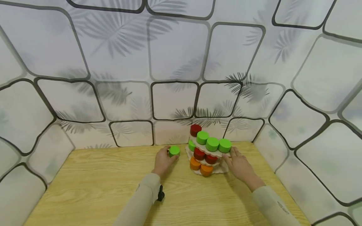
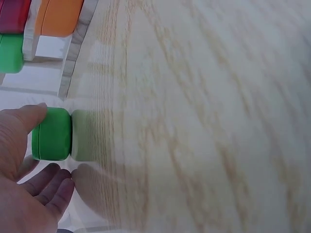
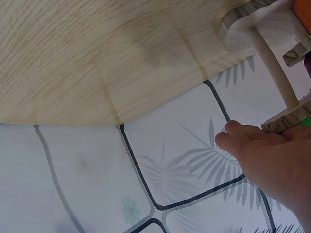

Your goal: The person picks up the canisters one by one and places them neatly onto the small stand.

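My left hand (image 1: 164, 161) pinches a green round block (image 1: 174, 151) between thumb and fingers, close to the tabletop left of a tiered wooden stand. In the left wrist view the green block (image 2: 54, 135) stands on edge in the picture, thumb against it. The stand (image 1: 220, 169) has wavy-edged tiers joined by a peg (image 3: 277, 68). Its top tier carries a red block (image 1: 195, 130) and several green blocks (image 1: 212, 144); lower ones bear red (image 1: 199, 154), orange (image 1: 206, 170) and green blocks. My right hand (image 1: 240, 164) touches the top tier's right edge, fingers fairly straight.
The light wood table (image 1: 107, 182) meets a patterned wall covering (image 1: 175, 100) just behind the stand. Another patterned side (image 1: 316, 163) rises to the right. A black band piece (image 1: 160, 193) sits at the left wrist.
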The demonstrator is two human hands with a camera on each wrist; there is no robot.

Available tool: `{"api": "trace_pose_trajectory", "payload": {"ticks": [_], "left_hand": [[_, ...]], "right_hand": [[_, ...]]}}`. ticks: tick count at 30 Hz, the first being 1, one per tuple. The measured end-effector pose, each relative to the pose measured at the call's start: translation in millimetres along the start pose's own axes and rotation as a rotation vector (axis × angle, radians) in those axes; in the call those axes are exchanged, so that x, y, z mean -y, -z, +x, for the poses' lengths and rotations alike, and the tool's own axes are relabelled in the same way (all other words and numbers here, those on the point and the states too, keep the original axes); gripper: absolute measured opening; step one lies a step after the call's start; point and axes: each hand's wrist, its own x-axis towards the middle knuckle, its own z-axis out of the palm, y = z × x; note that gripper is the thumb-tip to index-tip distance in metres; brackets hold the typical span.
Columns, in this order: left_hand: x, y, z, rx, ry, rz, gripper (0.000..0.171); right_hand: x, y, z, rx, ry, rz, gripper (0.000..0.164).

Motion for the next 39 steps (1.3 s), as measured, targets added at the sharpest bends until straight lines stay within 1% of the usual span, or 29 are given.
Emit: {"api": "trace_pose_trajectory", "payload": {"ticks": [2, 9, 11, 17, 20, 31, 39], "left_hand": [[-0.9, 0.0, -0.1, 0.006, 0.003, -0.006, 0.060], [-5.4, -3.0, 0.2, 0.034, -0.022, -0.030, 0.057], [-7.0, -4.9, 0.4, 0.047, -0.023, -0.042, 0.058], [-13.6, -8.5, -0.3, 0.098, -0.062, -0.095, 0.059], [-16.1, -10.2, -0.2, 0.124, -0.069, -0.113, 0.058], [-17.2, -16.3, 1.7, 0.177, -0.065, -0.125, 0.059], [-20.3, -18.1, 2.5, 0.186, -0.087, -0.122, 0.058]], "right_hand": [[0, 0, 0, -0.002, 0.001, 0.003, 0.080], [0, 0, 1, -0.003, 0.002, 0.005, 0.080], [0, 0, 1, 0.001, 0.000, 0.004, 0.080], [1, 1, 2, 0.017, -0.004, 0.002, 0.081], [1, 1, 2, 0.025, -0.009, -0.001, 0.082], [3, 2, 3, 0.025, -0.010, 0.003, 0.081], [3, 2, 2, 0.031, -0.015, 0.005, 0.082]]}}
